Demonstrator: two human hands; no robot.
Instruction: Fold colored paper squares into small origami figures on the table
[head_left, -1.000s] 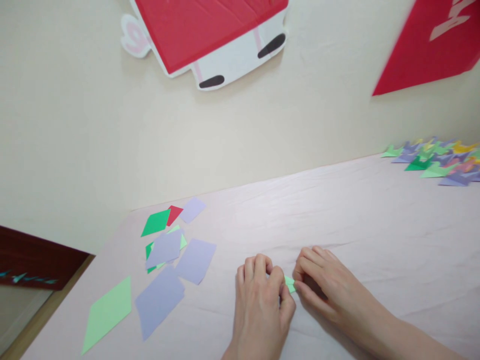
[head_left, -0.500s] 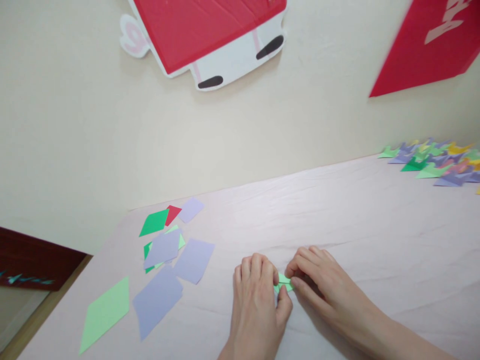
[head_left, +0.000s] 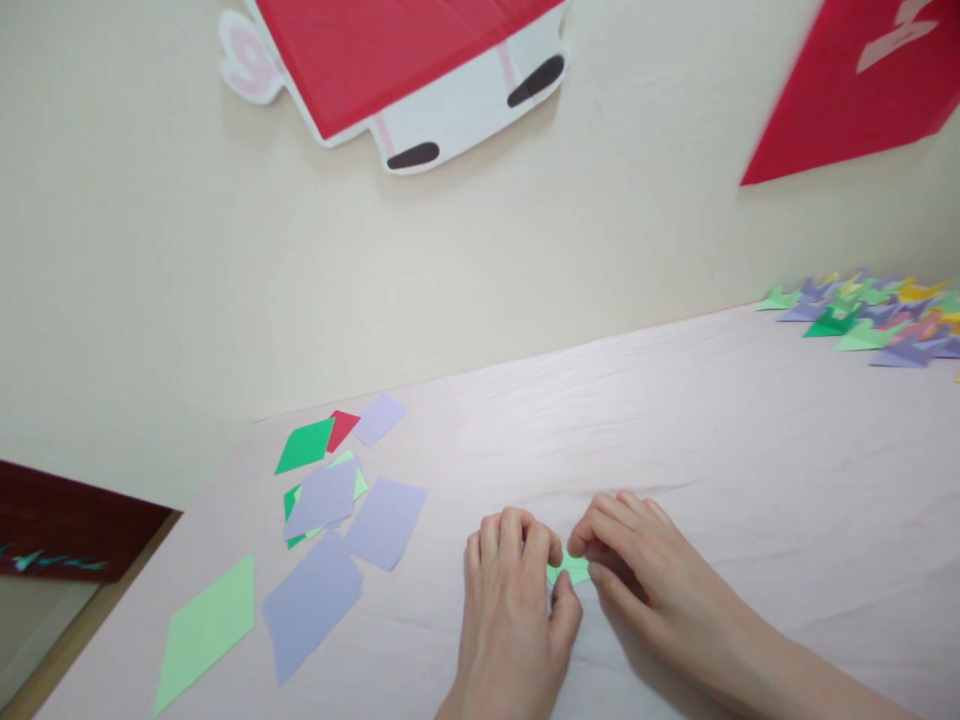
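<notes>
A small piece of folded light green paper [head_left: 571,569] lies on the pale tabletop between my two hands. My left hand [head_left: 517,590] is closed at its left end, thumb and curled fingers on the edge. From the right, my right hand [head_left: 649,560] pinches the other end with thumb and bent fingers. The hands partly cover the paper, so its full folded shape is hidden.
Loose paper squares lie to the left: light green [head_left: 206,635], purple [head_left: 315,605], dark green [head_left: 305,447] and red [head_left: 343,430]. Several folded paper figures [head_left: 862,315] crowd the table's far right, against the wall [head_left: 465,260].
The fingers of both hands have shifted slightly, and a little more of the green paper shows between them. The view has tilted a bit; the loose squares lie as before.
</notes>
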